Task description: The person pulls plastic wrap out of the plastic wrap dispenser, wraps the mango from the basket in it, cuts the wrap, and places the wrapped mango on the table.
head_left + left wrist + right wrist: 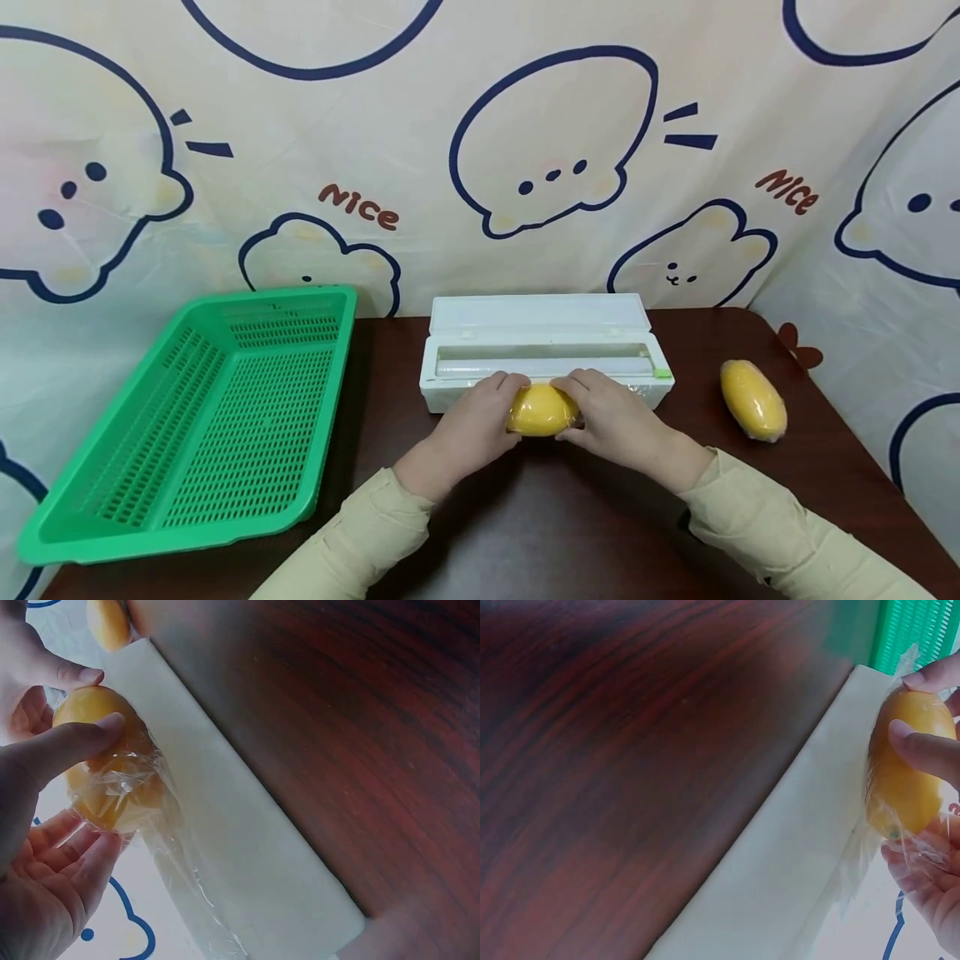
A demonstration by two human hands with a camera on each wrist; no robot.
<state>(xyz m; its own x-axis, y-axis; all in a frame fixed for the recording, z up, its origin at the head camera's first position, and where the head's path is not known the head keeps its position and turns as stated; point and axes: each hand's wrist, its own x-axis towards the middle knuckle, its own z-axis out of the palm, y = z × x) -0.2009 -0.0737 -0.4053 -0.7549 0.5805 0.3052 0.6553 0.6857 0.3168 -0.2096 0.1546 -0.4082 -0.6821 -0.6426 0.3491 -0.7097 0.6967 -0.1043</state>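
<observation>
Grip [477, 421] on fruit [542, 411]; roll [543, 367]: head only

We see crinkled, glossy clear plastic film [124, 784] over the smooth yellow fruit [543, 410]. The white box [536, 315] and green basket [172, 537] look like smooth plastic to us, the table [540, 533] like polished, dark-grained wood, and the sleeves [360, 533] like matt, creased cloth.
</observation>
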